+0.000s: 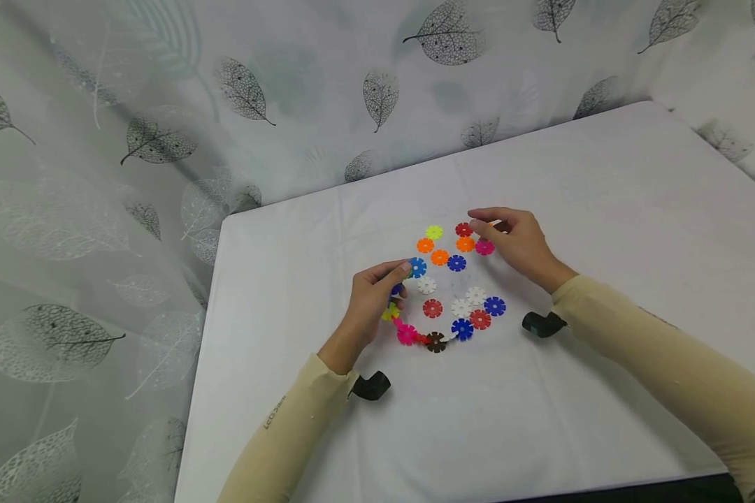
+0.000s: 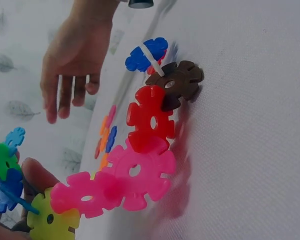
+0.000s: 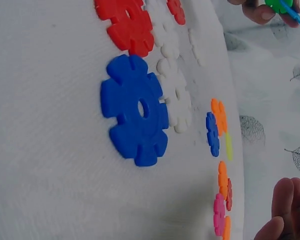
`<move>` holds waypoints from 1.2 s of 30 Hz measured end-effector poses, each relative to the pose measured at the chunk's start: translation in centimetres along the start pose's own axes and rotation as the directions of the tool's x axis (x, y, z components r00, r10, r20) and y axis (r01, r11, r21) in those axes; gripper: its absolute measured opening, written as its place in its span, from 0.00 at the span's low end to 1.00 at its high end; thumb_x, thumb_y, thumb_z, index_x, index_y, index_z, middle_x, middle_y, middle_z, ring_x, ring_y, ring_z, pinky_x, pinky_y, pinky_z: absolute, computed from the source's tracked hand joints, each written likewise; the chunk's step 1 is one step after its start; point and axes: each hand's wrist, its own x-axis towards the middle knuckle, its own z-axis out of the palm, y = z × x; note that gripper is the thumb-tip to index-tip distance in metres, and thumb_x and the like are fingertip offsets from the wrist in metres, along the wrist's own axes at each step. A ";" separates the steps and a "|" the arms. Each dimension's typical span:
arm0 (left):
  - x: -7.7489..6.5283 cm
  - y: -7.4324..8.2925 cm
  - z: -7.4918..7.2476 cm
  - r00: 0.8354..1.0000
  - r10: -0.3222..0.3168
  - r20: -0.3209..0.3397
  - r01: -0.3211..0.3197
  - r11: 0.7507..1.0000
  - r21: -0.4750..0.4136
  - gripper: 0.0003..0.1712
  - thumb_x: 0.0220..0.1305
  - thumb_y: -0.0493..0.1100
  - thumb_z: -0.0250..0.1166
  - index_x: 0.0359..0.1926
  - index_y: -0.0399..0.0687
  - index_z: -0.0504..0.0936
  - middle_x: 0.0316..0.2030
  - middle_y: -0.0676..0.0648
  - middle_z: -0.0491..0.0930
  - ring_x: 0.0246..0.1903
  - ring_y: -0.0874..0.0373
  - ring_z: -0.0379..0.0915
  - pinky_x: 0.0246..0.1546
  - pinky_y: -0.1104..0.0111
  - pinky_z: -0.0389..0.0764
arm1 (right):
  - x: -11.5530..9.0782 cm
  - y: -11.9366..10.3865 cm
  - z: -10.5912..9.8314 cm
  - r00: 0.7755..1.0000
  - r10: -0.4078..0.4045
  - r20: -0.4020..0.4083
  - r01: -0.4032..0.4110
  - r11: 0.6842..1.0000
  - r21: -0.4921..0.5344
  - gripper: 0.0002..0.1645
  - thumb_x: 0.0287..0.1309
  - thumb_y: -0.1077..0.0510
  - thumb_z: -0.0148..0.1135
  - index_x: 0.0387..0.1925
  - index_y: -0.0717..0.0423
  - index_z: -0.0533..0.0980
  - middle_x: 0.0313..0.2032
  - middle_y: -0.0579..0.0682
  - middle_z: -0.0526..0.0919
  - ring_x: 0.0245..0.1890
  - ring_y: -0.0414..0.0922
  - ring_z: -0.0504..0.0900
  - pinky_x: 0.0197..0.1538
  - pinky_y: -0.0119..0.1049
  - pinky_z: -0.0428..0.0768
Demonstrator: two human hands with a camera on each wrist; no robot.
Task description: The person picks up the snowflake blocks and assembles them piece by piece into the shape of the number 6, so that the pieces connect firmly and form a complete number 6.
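My left hand [image 1: 370, 299] grips one end of a curved chain of interlocking snowflake discs. In the left wrist view a green disc [image 2: 5, 159], a blue disc [image 2: 9, 190] and a yellow disc [image 2: 49, 218] are at its fingers. From there the chain runs through pink discs [image 2: 135, 171], a red disc [image 2: 151, 120] and a brown disc [image 2: 182, 82] by the cloth. My right hand [image 1: 521, 241], fingers extended and holding nothing visible, hovers over loose discs at the back, its thumb near a red disc [image 1: 463, 229] and a magenta disc [image 1: 485, 247].
Loose orange discs [image 1: 440, 258], a yellow-green disc [image 1: 434, 232] and a dark blue disc [image 1: 456, 263] lie on the white cloth-covered table [image 1: 604, 391]. White discs [image 1: 461, 308] and a red disc [image 1: 433, 308] lie nearer. A leaf-print curtain [image 1: 314, 91] hangs behind.
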 end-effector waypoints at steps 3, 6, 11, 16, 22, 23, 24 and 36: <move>0.0 0.0 0.1 1.000 -0.024 -0.010 0.023 1.000 -0.013 0.19 0.72 0.50 0.65 0.56 0.44 0.85 0.52 0.30 0.78 0.29 0.57 0.75 0.29 0.73 0.81 | 0.2 0.4 0.1 0.996 0.067 0.051 -0.066 0.997 -0.035 0.26 0.69 0.44 0.63 0.61 0.54 0.80 0.51 0.56 0.83 0.43 0.53 0.78 0.35 0.33 0.77; 0.0 0.1 0.3 0.999 -0.035 -0.018 0.035 0.999 -0.018 0.19 0.72 0.50 0.64 0.56 0.44 0.85 0.52 0.31 0.77 0.28 0.57 0.74 0.29 0.73 0.81 | 0.4 0.9 0.3 0.989 0.110 0.103 -0.099 0.990 -0.098 0.26 0.68 0.44 0.64 0.60 0.54 0.81 0.47 0.56 0.83 0.41 0.52 0.77 0.35 0.34 0.77; -0.1 0.0 0.4 0.999 -0.038 -0.032 0.038 0.999 -0.016 0.19 0.72 0.51 0.64 0.55 0.45 0.86 0.52 0.32 0.78 0.28 0.57 0.75 0.28 0.73 0.81 | 0.5 1.6 0.7 0.977 0.130 0.171 -0.095 0.975 -0.200 0.25 0.64 0.46 0.69 0.57 0.55 0.83 0.45 0.55 0.82 0.40 0.52 0.74 0.36 0.37 0.76; -0.1 0.0 0.4 0.998 -0.049 -0.037 0.048 0.999 -0.017 0.19 0.72 0.51 0.64 0.55 0.46 0.86 0.52 0.33 0.78 0.28 0.57 0.75 0.29 0.72 0.81 | 0.5 1.8 1.2 0.973 0.114 0.199 -0.063 0.968 -0.245 0.22 0.60 0.50 0.73 0.54 0.53 0.85 0.48 0.54 0.83 0.46 0.53 0.74 0.42 0.42 0.77; 0.0 0.0 0.3 0.998 -0.060 -0.034 0.059 0.998 -0.027 0.18 0.72 0.51 0.65 0.55 0.46 0.86 0.52 0.34 0.78 0.28 0.57 0.75 0.29 0.72 0.81 | 0.3 1.7 1.7 0.962 0.111 0.248 -0.024 0.944 -0.329 0.26 0.57 0.49 0.75 0.56 0.53 0.84 0.53 0.56 0.83 0.55 0.56 0.74 0.52 0.50 0.80; 0.0 0.0 0.4 0.998 -0.060 -0.032 0.059 0.998 -0.028 0.18 0.72 0.51 0.65 0.54 0.46 0.86 0.52 0.34 0.78 0.28 0.57 0.75 0.29 0.72 0.81 | 0.3 1.7 1.8 0.961 0.110 0.254 -0.017 0.940 -0.341 0.26 0.57 0.49 0.75 0.56 0.54 0.84 0.53 0.56 0.83 0.55 0.56 0.74 0.52 0.51 0.80; 0.0 0.0 0.4 0.998 -0.059 -0.030 0.058 0.998 -0.030 0.18 0.72 0.51 0.64 0.54 0.46 0.86 0.52 0.34 0.78 0.28 0.57 0.75 0.29 0.72 0.81 | 0.3 1.6 1.9 0.960 0.105 0.258 -0.008 0.936 -0.353 0.26 0.56 0.49 0.76 0.56 0.54 0.84 0.53 0.56 0.83 0.55 0.56 0.74 0.52 0.51 0.80; 0.0 -0.2 0.4 0.998 -0.069 -0.015 0.068 0.997 -0.029 0.19 0.72 0.52 0.65 0.55 0.46 0.86 0.52 0.33 0.79 0.31 0.52 0.75 0.29 0.71 0.81 | 0.5 0.9 1.9 0.947 0.098 0.306 0.027 0.925 -0.380 0.23 0.55 0.54 0.77 0.52 0.55 0.84 0.49 0.55 0.83 0.51 0.54 0.76 0.55 0.52 0.77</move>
